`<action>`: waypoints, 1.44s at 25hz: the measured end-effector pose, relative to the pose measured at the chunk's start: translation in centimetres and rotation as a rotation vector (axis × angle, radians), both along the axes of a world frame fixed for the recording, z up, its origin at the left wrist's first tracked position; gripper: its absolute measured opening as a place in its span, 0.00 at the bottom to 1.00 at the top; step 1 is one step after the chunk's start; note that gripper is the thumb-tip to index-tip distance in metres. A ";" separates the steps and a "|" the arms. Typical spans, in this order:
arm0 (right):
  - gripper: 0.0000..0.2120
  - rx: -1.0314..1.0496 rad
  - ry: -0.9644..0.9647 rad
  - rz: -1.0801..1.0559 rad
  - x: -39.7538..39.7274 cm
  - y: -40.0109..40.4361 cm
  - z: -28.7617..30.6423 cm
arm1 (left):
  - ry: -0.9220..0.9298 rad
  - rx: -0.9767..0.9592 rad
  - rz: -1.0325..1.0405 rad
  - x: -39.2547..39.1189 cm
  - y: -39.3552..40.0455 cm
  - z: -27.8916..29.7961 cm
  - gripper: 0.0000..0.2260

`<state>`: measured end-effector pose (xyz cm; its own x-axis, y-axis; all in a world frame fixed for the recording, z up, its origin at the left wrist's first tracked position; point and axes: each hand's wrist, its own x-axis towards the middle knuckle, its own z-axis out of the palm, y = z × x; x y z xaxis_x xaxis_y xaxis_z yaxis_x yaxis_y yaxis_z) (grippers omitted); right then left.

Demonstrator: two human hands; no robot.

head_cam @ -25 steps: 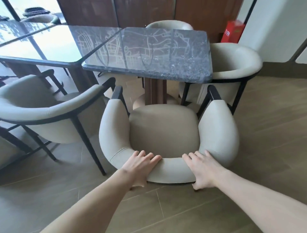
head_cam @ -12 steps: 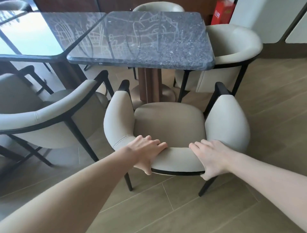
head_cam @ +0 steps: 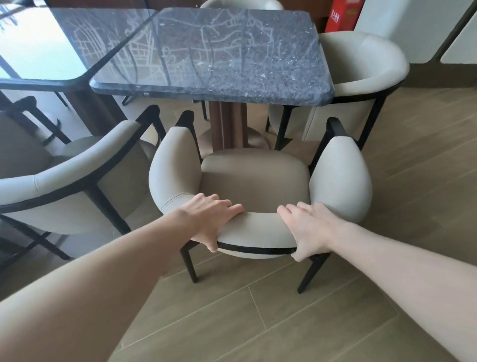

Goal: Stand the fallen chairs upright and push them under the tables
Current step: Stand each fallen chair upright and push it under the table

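Note:
A cream armchair (head_cam: 255,181) with black legs stands upright in front of the dark marble table (head_cam: 214,59), its seat facing the table's brown pedestal. My left hand (head_cam: 210,218) grips the left part of the curved backrest, fingers over the top and thumb under the rim. My right hand (head_cam: 308,227) grips the right part of the same backrest in the same way. The armrest tips are just short of the table's near edge.
A second cream chair (head_cam: 64,181) stands close on the left, a third (head_cam: 361,69) at the table's right side, a fourth (head_cam: 242,3) behind it. Another glossy table (head_cam: 38,51) adjoins on the left. A red box (head_cam: 343,15) stands by the far wall. Wooden floor lies on the right.
The chair has come up from a backward tilt onto its legs and moved a little toward the table. Both hands stayed on the backrest.

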<state>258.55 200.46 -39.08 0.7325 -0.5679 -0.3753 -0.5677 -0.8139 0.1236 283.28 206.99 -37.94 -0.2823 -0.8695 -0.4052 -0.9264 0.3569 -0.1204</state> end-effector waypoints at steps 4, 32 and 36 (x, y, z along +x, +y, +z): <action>0.31 -0.027 -0.014 0.044 1.2 -1.9 -0.4 | -0.015 -0.005 0.005 1.4 -1.6 -0.2 0.43; 0.31 -0.059 0.013 0.058 0.8 -2.9 -0.2 | 0.030 0.024 0.019 1.0 -2.6 -0.7 0.44; 0.33 -0.058 0.028 0.026 0.8 -2.6 -0.2 | 0.075 -0.001 0.072 1.1 -2.3 -1.0 0.45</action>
<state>259.34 197.85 -39.28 0.7370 -0.5701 -0.3630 -0.5422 -0.8194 0.1861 284.41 204.66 -38.98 -0.2490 -0.8889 -0.3846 -0.9559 0.2894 -0.0500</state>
